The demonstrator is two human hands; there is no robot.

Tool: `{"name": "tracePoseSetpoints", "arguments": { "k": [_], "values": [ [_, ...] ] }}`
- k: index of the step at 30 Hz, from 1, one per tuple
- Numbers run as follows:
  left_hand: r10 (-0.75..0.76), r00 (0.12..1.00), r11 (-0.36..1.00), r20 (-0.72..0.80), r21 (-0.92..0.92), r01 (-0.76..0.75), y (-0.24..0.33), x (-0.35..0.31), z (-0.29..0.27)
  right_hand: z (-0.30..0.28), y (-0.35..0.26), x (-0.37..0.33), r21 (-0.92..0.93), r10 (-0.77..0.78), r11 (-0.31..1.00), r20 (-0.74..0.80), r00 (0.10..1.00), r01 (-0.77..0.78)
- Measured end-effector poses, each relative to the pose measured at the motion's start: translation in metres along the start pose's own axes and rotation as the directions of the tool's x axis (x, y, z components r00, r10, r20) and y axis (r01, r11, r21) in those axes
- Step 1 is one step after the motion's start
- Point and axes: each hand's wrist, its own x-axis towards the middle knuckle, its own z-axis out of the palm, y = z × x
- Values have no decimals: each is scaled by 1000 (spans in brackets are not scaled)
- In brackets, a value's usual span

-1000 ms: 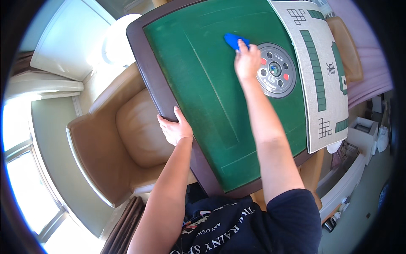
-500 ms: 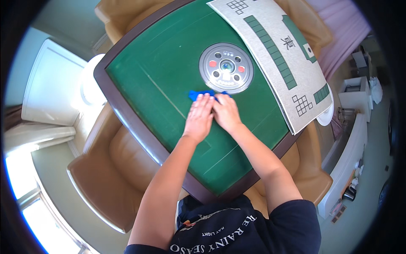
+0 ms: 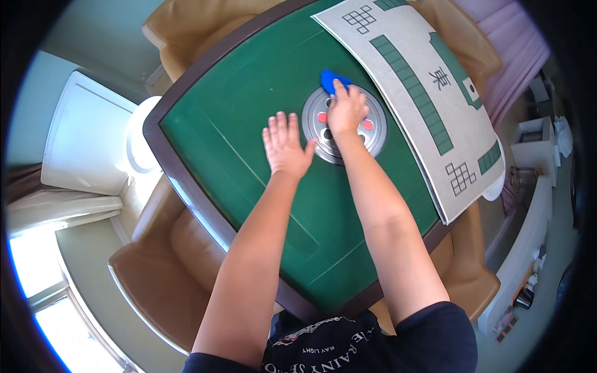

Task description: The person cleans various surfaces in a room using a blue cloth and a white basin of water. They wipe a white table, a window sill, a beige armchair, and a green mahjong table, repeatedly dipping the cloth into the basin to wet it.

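A blue cloth (image 3: 333, 81) lies at the far rim of the round grey control disc (image 3: 317, 133) in the middle of the green-topped mahjong table (image 3: 217, 99). My right hand (image 3: 346, 112) reaches over the disc, its fingers pressed on the cloth's near edge. Part of the disc, with its red buttons and dark round spots, is hidden beneath that hand and forearm. Flat on the green felt, just left of the disc, rests my left hand (image 3: 286, 144) with fingers spread and nothing in it.
A pale grey mat (image 3: 404, 93) with green bands and black grid marks covers the table's right side. Dark brown edging (image 3: 193, 193) rims the table. Tan armchairs (image 3: 155, 273) surround it. A white round stool (image 3: 144, 137) stands beyond the left edge.
My right hand has pushed the blue cloth away from me, from the disc's near side to its far rim. My left hand has come off the cloth and spread flat on the felt.
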Motion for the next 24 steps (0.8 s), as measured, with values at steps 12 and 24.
{"name": "tracePoseSetpoints", "arguments": {
  "k": [12,24],
  "values": [
    [-332,933,926,-140,139,351,-100,-6,-35,49,-73,42,396,-481,835,186,857,382],
    [-338,918,928,-210,-239,287,-103,-4,-35,162,-226,56,184,-396,898,-54,916,399]
  ]
}}
